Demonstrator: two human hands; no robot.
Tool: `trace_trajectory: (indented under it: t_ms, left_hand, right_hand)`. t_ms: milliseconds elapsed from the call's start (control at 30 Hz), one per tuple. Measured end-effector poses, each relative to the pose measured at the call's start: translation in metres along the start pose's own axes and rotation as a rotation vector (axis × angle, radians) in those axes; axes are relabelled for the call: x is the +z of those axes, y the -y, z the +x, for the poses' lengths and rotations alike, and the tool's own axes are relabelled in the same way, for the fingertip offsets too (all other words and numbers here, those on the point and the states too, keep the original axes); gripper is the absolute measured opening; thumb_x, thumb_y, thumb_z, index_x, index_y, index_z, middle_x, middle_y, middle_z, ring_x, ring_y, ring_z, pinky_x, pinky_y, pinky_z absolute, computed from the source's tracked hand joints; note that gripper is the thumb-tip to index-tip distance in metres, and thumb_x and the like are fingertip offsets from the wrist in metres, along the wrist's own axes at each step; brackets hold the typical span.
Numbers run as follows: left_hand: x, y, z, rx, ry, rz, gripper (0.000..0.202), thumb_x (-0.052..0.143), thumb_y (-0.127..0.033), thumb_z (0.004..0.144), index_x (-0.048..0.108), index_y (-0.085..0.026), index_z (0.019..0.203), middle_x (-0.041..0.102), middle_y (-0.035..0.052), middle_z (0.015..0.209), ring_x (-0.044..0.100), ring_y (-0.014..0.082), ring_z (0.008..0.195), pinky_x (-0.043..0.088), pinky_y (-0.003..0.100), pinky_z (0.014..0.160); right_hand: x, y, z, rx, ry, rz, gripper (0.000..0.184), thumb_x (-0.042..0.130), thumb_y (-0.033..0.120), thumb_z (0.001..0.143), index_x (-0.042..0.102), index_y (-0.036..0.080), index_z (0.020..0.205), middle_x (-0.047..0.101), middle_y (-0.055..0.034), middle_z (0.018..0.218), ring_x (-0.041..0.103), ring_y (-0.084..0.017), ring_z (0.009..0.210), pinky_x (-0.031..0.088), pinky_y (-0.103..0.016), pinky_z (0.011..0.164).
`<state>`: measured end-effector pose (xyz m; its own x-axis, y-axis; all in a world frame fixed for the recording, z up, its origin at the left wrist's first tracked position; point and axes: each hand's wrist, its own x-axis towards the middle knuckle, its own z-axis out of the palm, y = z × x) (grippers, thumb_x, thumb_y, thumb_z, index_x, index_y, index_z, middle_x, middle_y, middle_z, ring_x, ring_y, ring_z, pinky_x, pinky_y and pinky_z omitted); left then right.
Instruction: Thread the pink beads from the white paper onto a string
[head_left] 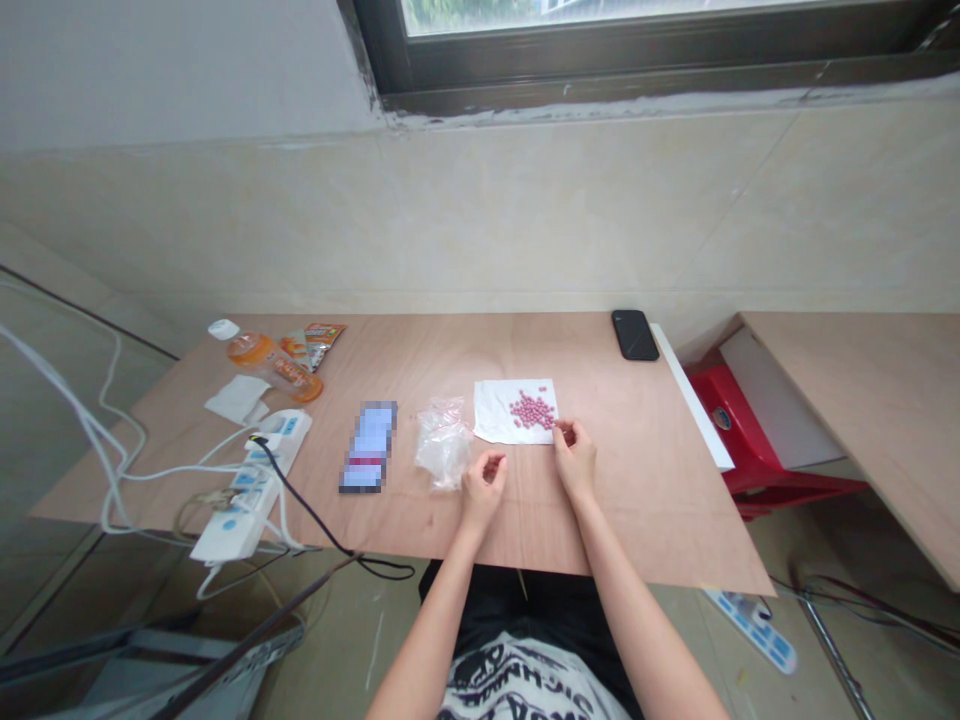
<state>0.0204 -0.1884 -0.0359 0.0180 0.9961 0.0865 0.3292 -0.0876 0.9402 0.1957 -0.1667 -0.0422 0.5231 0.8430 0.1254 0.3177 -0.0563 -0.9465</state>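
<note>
Small pinkish-red beads or pills (532, 410) lie in a cluster on a white paper sheet (491, 412) in the middle of the table. At the sheet's lower right corner is my right hand (576, 462), its fingers curled and thumb and fingertips pinched beside the pieces. Anything between those fingertips is too small to make out. My left hand (484, 486) rests lower, just below the sheet, curled with thumb and forefinger brought together; whatever they hold, if anything, is hidden. Just left of it lies a crumpled clear plastic bag (442, 440).
Left of the bag lies a phone with a blurred screen (367, 445). Farther left are a white power strip (251, 490) with cables, a tissue (238, 400), an orange drink bottle (274, 365) and a snack packet (324, 340). A black phone (634, 335) lies at back right.
</note>
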Motion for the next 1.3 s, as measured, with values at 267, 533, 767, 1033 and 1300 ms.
trace_trajectory:
  t_ms: [267, 533, 767, 1033, 1300]
  left_hand:
    - [0.001, 0.001, 0.000, -0.001, -0.004, 0.002, 0.018, 0.053, -0.031, 0.083, 0.063, -0.016, 0.086, 0.067, 0.0039, 0.078, 0.062, 0.0147, 0.070, 0.049, 0.025, 0.065]
    - [0.001, -0.007, 0.000, 0.002, 0.003, 0.001, 0.018, 0.053, -0.030, 0.082, 0.062, -0.016, 0.085, 0.066, 0.0034, 0.076, 0.062, 0.0145, 0.069, 0.049, 0.025, 0.065]
    - [-0.020, -0.041, 0.007, 0.114, -0.109, 0.109, 0.017, 0.053, -0.031, 0.084, 0.062, -0.018, 0.091, 0.065, 0.0037, 0.084, 0.060, 0.0147, 0.074, 0.048, 0.027, 0.071]
    - [-0.083, -0.040, 0.037, 0.098, -0.288, 0.770, 0.028, 0.056, -0.028, 0.080, 0.062, -0.020, 0.106, 0.055, 0.0097, 0.101, 0.052, 0.0261, 0.096, 0.042, 0.041, 0.088]
    - [-0.095, -0.042, 0.040, 0.023, -0.126, 0.839, 0.015, 0.052, -0.025, 0.082, 0.065, -0.022, 0.089, 0.057, 0.0084, 0.106, 0.049, 0.0279, 0.100, 0.041, 0.043, 0.086]
  right_hand:
    - [-0.001, 0.001, 0.000, 0.002, 0.007, 0.000, 0.021, 0.052, 0.034, 0.077, 0.062, 0.017, 0.083, 0.064, -0.0031, 0.075, 0.054, -0.016, 0.063, 0.043, -0.028, 0.063]
    - [-0.001, 0.002, 0.000, 0.004, 0.005, -0.010, 0.023, 0.051, 0.035, 0.076, 0.062, 0.017, 0.084, 0.064, -0.0035, 0.074, 0.054, -0.016, 0.063, 0.043, -0.028, 0.063]
    - [-0.002, 0.004, -0.001, 0.003, 0.014, -0.002, 0.023, 0.051, 0.035, 0.078, 0.062, 0.017, 0.085, 0.063, -0.0034, 0.076, 0.054, -0.017, 0.064, 0.043, -0.028, 0.064]
    - [-0.002, 0.005, -0.002, 0.008, 0.015, -0.007, 0.023, 0.051, 0.036, 0.079, 0.062, 0.017, 0.084, 0.063, -0.0036, 0.076, 0.055, -0.017, 0.066, 0.043, -0.028, 0.064]
    - [-0.003, 0.006, -0.003, 0.004, 0.023, -0.015, 0.023, 0.051, 0.036, 0.079, 0.061, 0.016, 0.086, 0.064, -0.0039, 0.077, 0.055, -0.017, 0.066, 0.042, -0.028, 0.064]
